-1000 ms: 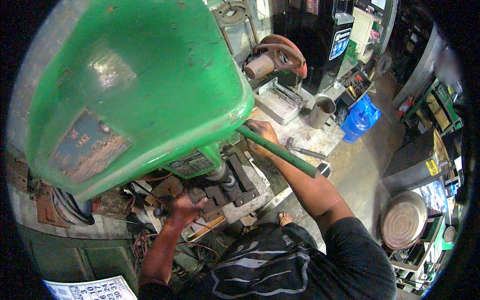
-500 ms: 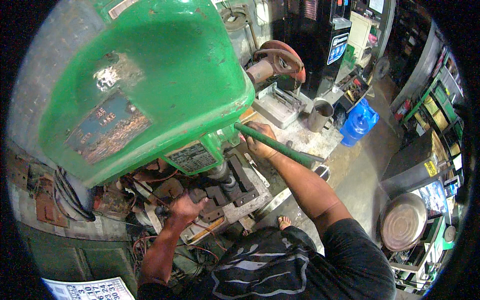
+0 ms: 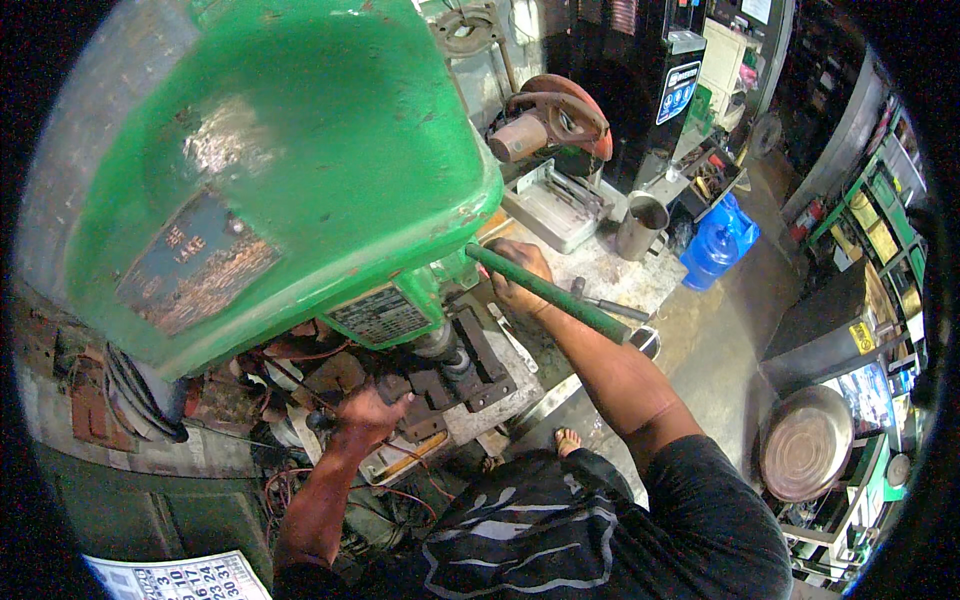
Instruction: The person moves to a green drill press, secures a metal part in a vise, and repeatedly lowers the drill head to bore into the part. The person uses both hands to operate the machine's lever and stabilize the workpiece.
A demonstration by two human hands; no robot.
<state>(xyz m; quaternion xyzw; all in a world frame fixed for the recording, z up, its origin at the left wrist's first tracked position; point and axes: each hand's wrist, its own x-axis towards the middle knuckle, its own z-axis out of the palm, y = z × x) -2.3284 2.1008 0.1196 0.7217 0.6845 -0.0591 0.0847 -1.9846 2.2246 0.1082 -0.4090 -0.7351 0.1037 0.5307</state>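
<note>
A large green drill press [image 3: 330, 130] fills the upper left, its dark chuck and spindle [image 3: 455, 358] pointing down at a dark machine vise [image 3: 478, 372] on the table. My left hand [image 3: 370, 412] is closed in a fist left of the vise, around a dark handle whose rounded end [image 3: 320, 420] sticks out beside it. My right hand [image 3: 520, 272] is at the press's right side with fingers curled. A thick green lever [image 3: 560, 295] passes over that hand and wrist. What the right fingers grip is hidden beneath the lever and press head.
Right of the press, a pale bench [image 3: 640, 275] holds a metal mug [image 3: 642, 225], a grey tray [image 3: 560, 208] and a hammer-like tool [image 3: 610, 305]. A red-guarded cutting machine [image 3: 560, 120] stands behind. A blue water jug [image 3: 715, 250] is farther right. Orange cables [image 3: 400, 492] hang below the table.
The green lever's free end has swung slightly downward, uncovering more of the hammer-like tool. The view has shifted a little; both hands stay nearly in place.
</note>
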